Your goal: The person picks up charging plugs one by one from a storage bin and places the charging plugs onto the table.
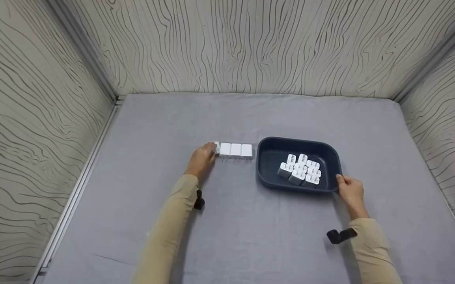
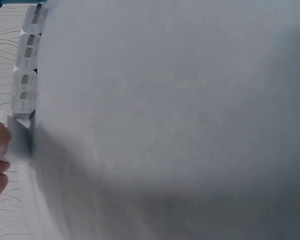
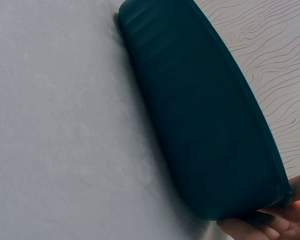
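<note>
A grey fabric sheet (image 1: 267, 225) is lying flat; cream, wavy-lined panels (image 1: 251, 47) are bordering three sides, straight metal rails (image 1: 81, 47) lining their corners.

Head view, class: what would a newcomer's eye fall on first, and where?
The dark blue tub, right of centre, stands out first, with white blocks clustered inside and the right hand gripping its near right corner. Next comes a row of three blocks to its left, the left hand holding a fourth at the left end.

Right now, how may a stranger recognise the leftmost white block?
On the grey cloth, find the dark blue basin. Left of it runs a row of white blocks. At the far end, the left hand grips only the leftmost block.
</note>
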Demonstrator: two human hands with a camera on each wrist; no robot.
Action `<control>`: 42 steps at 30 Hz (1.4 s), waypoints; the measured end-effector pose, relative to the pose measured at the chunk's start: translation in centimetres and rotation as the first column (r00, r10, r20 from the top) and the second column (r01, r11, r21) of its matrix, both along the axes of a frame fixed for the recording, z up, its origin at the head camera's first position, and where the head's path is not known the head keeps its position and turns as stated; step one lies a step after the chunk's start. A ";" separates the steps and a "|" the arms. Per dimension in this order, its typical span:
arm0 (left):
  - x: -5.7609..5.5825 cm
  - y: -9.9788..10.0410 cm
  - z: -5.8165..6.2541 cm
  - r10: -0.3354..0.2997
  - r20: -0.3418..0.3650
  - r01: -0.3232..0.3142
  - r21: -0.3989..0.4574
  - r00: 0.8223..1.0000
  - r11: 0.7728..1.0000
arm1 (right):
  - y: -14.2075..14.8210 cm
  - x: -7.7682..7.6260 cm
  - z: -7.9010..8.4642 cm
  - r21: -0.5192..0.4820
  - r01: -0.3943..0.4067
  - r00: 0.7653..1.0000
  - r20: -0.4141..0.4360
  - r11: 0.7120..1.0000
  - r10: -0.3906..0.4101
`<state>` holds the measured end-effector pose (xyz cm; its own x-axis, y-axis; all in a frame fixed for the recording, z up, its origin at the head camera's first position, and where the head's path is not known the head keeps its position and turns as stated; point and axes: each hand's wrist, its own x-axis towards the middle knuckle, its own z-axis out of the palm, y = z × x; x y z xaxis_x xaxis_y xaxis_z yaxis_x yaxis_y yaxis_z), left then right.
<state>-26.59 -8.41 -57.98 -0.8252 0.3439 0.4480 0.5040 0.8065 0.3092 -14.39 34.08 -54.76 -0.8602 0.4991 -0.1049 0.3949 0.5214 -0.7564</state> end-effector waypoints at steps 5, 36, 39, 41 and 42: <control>0.1 -0.3 -0.1 -0.026 -0.013 0.026 -0.033 1.000 0.999 | -0.2 0.0 0.1 0.008 0.004 1.000 0.004 1.000 -0.004; 1.3 0.0 -0.4 -0.028 0.139 0.027 0.003 0.990 1.000 | -0.4 0.0 0.2 -0.053 0.004 0.997 0.080 0.999 0.000; 1.5 0.2 -0.3 -0.031 0.122 0.033 -0.010 0.992 0.999 | -0.3 0.0 0.2 -0.053 -0.002 0.997 0.076 0.999 0.006; 1.5 0.4 -0.3 -0.037 0.100 0.039 -0.017 0.994 0.999 | -0.3 0.1 0.3 -0.046 -0.008 0.998 0.065 0.999 0.011; 1.5 0.5 -0.3 -0.042 0.082 0.043 -0.021 0.996 0.999 | -0.2 0.1 0.3 -0.045 -0.008 0.998 0.057 0.999 0.011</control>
